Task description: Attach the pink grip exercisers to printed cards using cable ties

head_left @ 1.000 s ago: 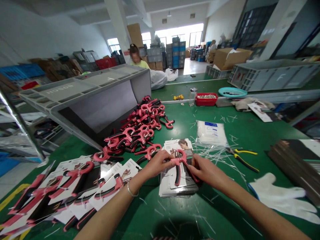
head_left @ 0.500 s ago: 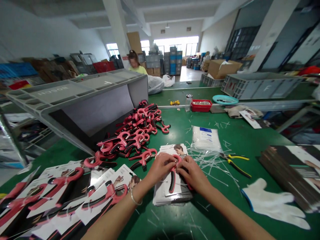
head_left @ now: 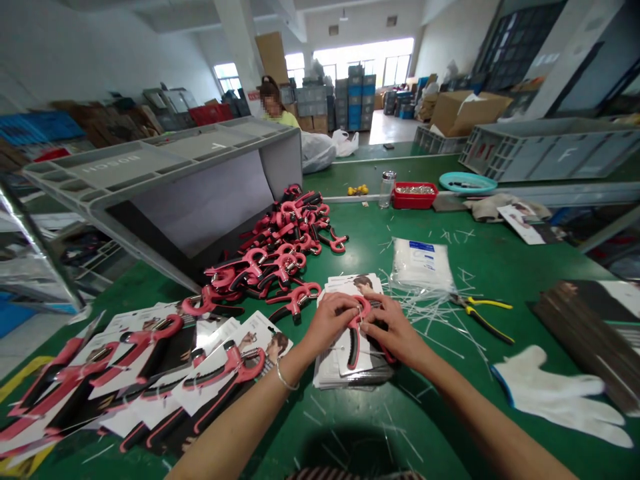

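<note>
A pink and black hand grip strengthener (head_left: 353, 348) lies on a stack of printed cards (head_left: 330, 373) in front of me. My left hand (head_left: 331, 320) is closed on its coiled upper end, with thumb and fingertips pinched near the spring. From the other side, my right hand (head_left: 393, 328) grips the same hand grip, its fingers curled and partly covering one handle. Whether a thin tie is between the fingertips is too small to tell. Loose hand grips (head_left: 280, 260) are heaped behind my left hand. More hand grips fixed to cards (head_left: 233, 365) overlap at the left.
A grey crate (head_left: 165, 153) lies on its side behind the heap. White cable ties (head_left: 440, 320) are scattered by a plastic bag (head_left: 421, 263), yellow-handled pliers (head_left: 487, 317), a white glove (head_left: 555, 393) and stacked cards (head_left: 575, 333). A red tray (head_left: 415, 197) stands farther back. A person (head_left: 275, 110) is beyond the crate.
The camera view has shifted, so most things on the table sit slightly higher and further right. Both hands stay at the hand grip, with small finger movements; my right fingers are a little more spread.
</note>
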Motion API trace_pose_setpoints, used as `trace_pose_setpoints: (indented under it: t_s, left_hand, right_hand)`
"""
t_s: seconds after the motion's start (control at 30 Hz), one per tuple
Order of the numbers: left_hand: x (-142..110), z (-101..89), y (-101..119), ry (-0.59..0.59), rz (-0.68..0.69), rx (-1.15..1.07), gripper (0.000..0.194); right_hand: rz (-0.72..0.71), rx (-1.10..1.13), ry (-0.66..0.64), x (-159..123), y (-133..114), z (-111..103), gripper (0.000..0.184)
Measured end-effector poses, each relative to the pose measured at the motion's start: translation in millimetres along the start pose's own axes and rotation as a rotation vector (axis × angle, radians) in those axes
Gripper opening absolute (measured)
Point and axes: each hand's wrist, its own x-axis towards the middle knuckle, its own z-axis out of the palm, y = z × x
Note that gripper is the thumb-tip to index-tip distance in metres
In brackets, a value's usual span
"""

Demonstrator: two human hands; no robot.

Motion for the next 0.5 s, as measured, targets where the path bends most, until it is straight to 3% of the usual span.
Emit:
trace_pose_setpoints:
  t_s: [0.5]
  left_hand:
    - [-1.9, -1.0, -3.5, 0.010, 0.009, -0.034, 0.009]
  right_hand:
    - [-0.021, 0.012, -0.010, 2.2, 2.4, 4.9, 0.012]
